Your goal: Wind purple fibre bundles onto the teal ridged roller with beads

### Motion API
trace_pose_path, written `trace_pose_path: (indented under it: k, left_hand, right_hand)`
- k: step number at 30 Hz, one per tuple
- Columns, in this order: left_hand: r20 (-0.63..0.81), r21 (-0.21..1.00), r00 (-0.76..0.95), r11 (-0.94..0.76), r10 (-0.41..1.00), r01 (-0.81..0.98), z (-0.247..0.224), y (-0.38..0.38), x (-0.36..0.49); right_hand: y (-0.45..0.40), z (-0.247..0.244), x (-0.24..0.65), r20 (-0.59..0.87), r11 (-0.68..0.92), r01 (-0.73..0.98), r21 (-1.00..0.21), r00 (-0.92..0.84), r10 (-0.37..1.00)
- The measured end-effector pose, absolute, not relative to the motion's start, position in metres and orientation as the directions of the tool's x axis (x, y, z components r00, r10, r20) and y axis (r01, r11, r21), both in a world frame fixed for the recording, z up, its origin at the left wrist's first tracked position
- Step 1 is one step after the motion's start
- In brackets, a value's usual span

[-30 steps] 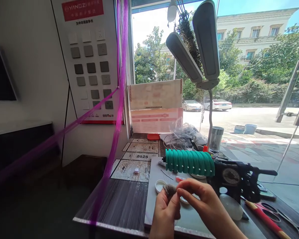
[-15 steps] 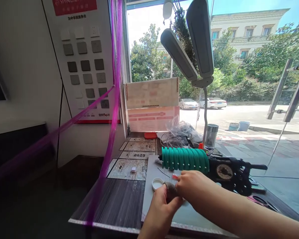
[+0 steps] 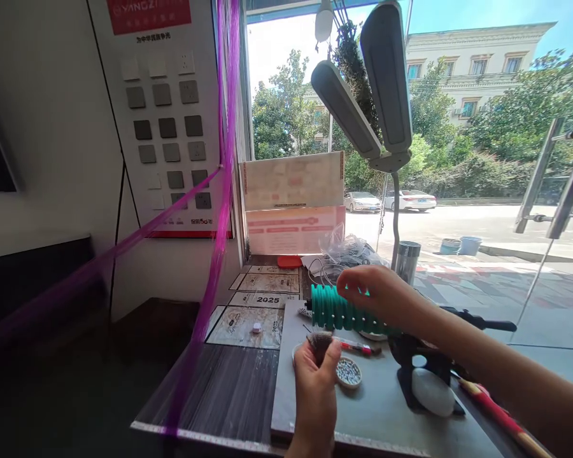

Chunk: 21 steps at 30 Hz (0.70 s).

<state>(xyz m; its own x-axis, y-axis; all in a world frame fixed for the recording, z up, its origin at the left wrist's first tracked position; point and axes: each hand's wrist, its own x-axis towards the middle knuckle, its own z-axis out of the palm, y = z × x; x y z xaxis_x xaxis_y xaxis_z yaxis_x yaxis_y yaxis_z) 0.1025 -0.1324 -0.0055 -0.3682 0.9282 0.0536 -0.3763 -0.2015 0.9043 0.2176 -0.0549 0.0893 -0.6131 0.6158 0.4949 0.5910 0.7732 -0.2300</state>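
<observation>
Head view. The left hand [image 3: 316, 381] rises from 6 o'clock over the grey board [image 3: 377, 413], thumb and fingers pinched together on a small dark tuft [image 3: 320, 341] of fibre. The tuft stands upright above the fingertips, likely held so to keep its loose end free and in sight. Just at 3 o'clock of that hand, touching the board, sits a shallow cap [image 3: 349, 373] of tiny beads, close enough to be reached without moving the wrist. A thin red-tipped tool [image 3: 356, 346] lies on the board at 1 o'clock of the tuft.

The right hand [image 3: 370, 291] comes in from 4 o'clock, forearm across the lower right corner, and hovers at the upper edge of the green ribbed roller [image 3: 337, 310]. Its fingers curl with tips close together; whether they pinch a strand or only touch the roller I cannot tell. The roller lies on its side on a black stand [image 3: 410, 350], a black crank arm [image 3: 482, 323] reaching toward 3 o'clock, so the drum probably turns under the hand.

A white oval block [image 3: 432, 392] rests at 5 o'clock of the roller. Purple strands [image 3: 219, 210] hang at 10 o'clock, near the table's far-left edge. A twin-headed lamp [image 3: 386, 83] leans in from 12 o'clock, aimed down at the board.
</observation>
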Motion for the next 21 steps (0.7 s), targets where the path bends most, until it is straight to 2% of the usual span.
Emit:
trace_pose_path:
  k: [2,4,11,17,21]
  left_hand:
    - [0.05,0.884,-0.427,-0.239,0.903,-0.401,-0.006,-0.122,0.108]
    - [0.059,0.871,-0.468,-0.275,0.882,-0.407,-0.008,-0.112,0.113]
    - [0.098,0.867,-0.571,-0.352,0.815,-0.353,-0.014,-0.099,0.12]
    - [0.171,0.913,-0.6,-0.354,0.781,-0.2,-0.013,-0.099,0.124]
    - [0.21,0.93,-0.606,-0.349,0.767,-0.119,-0.012,-0.1,0.124]
  right_hand:
    - [-0.045,0.084,0.216,0.53,0.753,0.562,-0.341,-0.547,0.648]
    - [-0.04,0.072,0.211,0.551,0.763,0.527,-0.374,-0.536,0.64]
    - [-0.04,0.049,0.206,0.622,0.783,0.524,-0.335,-0.501,0.601]
    - [-0.039,0.056,0.208,0.582,0.777,0.522,-0.352,-0.528,0.619]
    - [-0.04,0.061,0.212,0.513,0.807,0.491,-0.327,-0.626,0.588]
